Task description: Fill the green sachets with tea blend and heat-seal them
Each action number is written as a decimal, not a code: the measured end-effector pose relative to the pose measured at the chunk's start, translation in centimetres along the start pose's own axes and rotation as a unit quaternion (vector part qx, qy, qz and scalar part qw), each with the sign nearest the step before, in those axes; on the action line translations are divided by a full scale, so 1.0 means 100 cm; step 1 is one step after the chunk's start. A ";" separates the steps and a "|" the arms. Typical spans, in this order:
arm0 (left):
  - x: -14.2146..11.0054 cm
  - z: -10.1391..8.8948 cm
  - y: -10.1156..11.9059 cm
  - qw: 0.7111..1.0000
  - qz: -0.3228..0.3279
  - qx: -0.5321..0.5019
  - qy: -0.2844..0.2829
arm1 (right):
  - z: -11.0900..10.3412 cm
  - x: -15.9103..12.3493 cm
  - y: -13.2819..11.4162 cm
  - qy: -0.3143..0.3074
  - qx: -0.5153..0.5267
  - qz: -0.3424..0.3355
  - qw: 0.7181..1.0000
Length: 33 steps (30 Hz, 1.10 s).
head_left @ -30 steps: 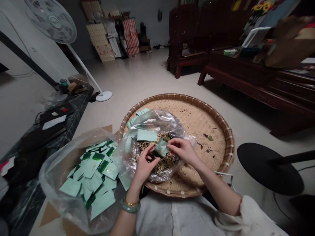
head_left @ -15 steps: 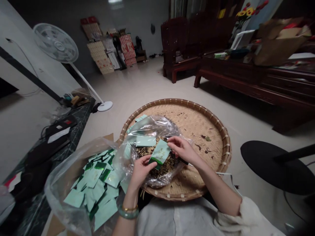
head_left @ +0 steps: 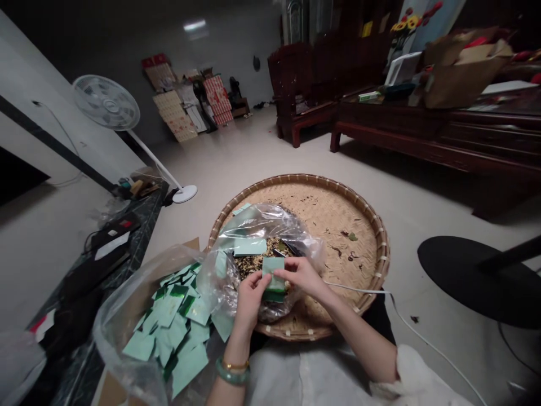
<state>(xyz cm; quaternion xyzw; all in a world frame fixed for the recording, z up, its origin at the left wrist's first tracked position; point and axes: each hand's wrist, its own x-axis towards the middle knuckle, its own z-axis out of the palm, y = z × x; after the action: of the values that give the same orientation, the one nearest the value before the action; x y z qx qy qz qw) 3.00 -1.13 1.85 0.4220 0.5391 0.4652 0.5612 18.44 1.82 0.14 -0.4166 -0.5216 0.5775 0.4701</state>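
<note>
Between my left hand [head_left: 252,290] and my right hand [head_left: 299,274] is a pale green paper sachet [head_left: 274,266] with a shiny dark green band at its lower end. Both hands pinch it, the left at its left edge and the right near its top right. Beneath them lies an open clear plastic bag [head_left: 270,214] filled with a dry, chopped leaf mix [head_left: 249,265]. A stack of light green sachets [head_left: 250,246] rests on the mix. The bag sits in a round woven bamboo tray [head_left: 338,197].
Left of the tray, a cardboard box lined with a clear bag [head_left: 112,327] holds many green sachets [head_left: 169,321]. A white cord [head_left: 406,321] crosses the tray's right rim. Around stand a white fan [head_left: 107,104], a black round base [head_left: 473,276] and dark wooden furniture [head_left: 414,127].
The sachet has turned from slanted to upright, its green band now toward me. My hands have come closer together on it. The white cord has come into fuller view at right.
</note>
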 end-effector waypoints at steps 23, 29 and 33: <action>0.008 -0.015 -0.007 0.932 0.253 0.255 -0.045 | -0.008 -0.029 -0.067 -0.019 -0.490 -0.318 0.811; 0.012 -0.022 -0.012 0.910 0.259 0.321 -0.043 | 0.004 -0.007 -0.048 -0.101 -0.561 -0.206 0.796; 0.013 -0.027 -0.015 0.924 0.217 0.315 -0.023 | 0.004 0.000 -0.048 -0.121 -0.476 -0.206 0.846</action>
<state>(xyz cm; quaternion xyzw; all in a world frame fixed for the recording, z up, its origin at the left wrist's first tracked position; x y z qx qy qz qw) 0.39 -0.25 -0.10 0.6940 0.5402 0.3720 0.2971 18.58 1.76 4.94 -0.3990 -0.8591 0.1942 0.2549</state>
